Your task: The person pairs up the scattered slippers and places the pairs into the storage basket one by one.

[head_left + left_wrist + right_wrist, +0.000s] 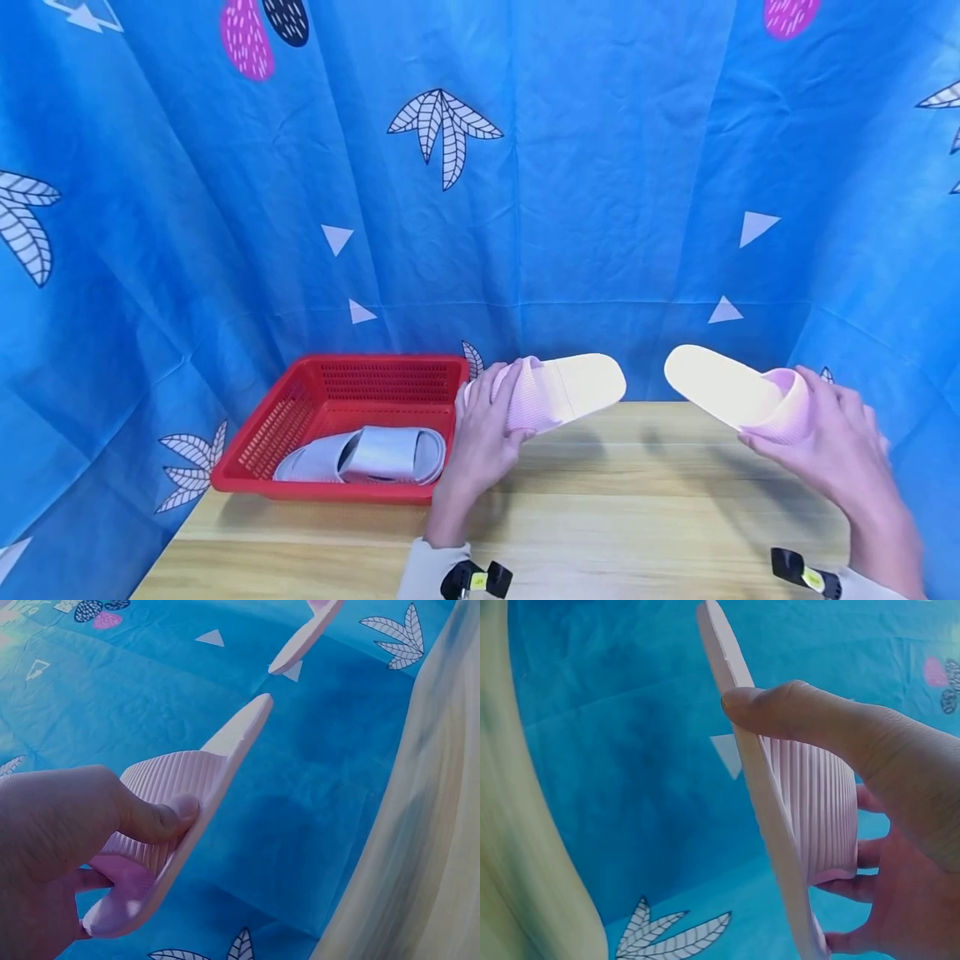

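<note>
My left hand (483, 437) grips a pink slide slipper (585, 385) by its ribbed strap and sole edge, above the table just right of the basket. In the left wrist view the thumb presses the strap (176, 776) near the sole. On the right, my right hand (843, 442) holds another pink slipper (708, 385), also raised off the table. Its thumb lies on the sole's edge, with the fingers round the far side of the ribbed strap (810, 802). The soles' heel ends point towards each other with a gap between them.
A red plastic basket (247, 442) stands at the left of the wooden table (600, 517), holding a pair of grey slippers (382, 454). Behind the table hangs a blue patterned curtain (600, 208), which also closes in both sides.
</note>
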